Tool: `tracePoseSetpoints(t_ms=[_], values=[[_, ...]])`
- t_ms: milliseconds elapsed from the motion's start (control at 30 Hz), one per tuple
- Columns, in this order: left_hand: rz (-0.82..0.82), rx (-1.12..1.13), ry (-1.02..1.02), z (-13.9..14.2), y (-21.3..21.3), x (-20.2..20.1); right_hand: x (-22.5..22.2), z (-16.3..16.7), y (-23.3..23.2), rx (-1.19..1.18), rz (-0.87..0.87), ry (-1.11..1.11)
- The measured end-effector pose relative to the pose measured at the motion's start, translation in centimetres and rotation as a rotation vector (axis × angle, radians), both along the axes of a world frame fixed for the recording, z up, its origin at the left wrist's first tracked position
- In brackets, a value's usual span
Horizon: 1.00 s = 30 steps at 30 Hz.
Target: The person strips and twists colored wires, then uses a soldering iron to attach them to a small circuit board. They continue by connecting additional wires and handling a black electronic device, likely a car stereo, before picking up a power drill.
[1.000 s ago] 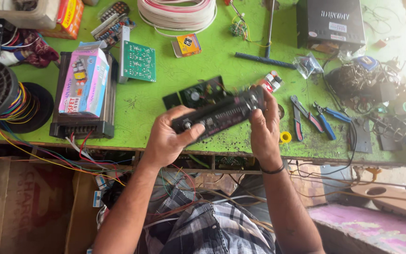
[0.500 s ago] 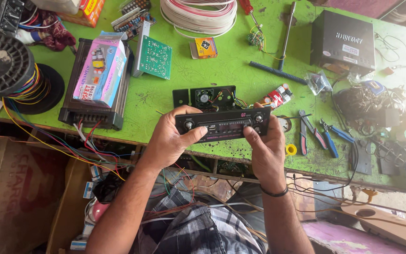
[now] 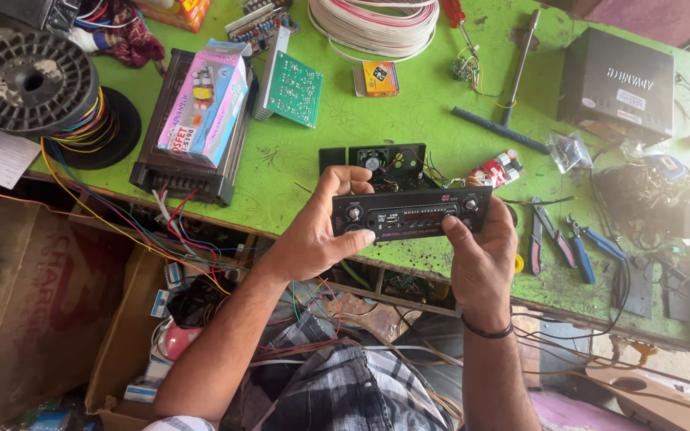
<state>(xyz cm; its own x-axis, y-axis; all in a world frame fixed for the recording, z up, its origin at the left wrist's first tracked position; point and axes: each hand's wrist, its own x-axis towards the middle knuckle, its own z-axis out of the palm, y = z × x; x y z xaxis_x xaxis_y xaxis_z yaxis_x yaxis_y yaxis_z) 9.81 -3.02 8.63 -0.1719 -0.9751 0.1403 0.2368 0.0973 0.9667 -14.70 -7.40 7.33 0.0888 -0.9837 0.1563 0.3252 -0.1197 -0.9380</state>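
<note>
Both hands hold a long black audio player front panel [image 3: 411,213] with two knobs and a small display, face up, over the near edge of the green workbench [image 3: 305,160]. My left hand [image 3: 319,229] grips its left end, thumb on the face. My right hand [image 3: 482,257] grips the right end and wears a dark wristband. Just behind the panel lies a black chassis part with a small fan [image 3: 374,161] and loose coloured wires.
A black amplifier [image 3: 171,156] with a pink box [image 3: 205,100] on it sits left. A green circuit board [image 3: 292,88], white wire coil [image 3: 373,24], wire spools [image 3: 29,84], black box [image 3: 618,80], long black tool [image 3: 501,130] and blue-handled pliers [image 3: 569,239] surround it.
The panel has turned from a tilt to level and come nearer the bench's front edge, its face now toward the camera. Both hands kept their grip.
</note>
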Motion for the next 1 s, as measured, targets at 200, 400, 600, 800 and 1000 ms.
tracePoseSetpoints(t_ms=[200,400,600,800,1000], values=[[0.099,-0.056,-0.05,-0.1,0.0,-0.8,-0.1,-0.2,0.2,0.014,0.013,0.011],[0.128,0.058,0.014,0.0,0.1,-0.9,-0.1,0.0,0.8,0.002,0.041,-0.001],[0.132,0.074,0.071,0.2,0.3,-1.0,-0.2,0.5,1.1,0.018,0.055,0.06],[0.142,0.013,0.027,0.3,0.3,-1.1,-0.3,0.5,1.1,0.007,0.068,0.072],[0.121,0.104,0.025,0.4,0.4,-1.0,-0.4,0.2,1.0,0.047,0.068,-0.038]])
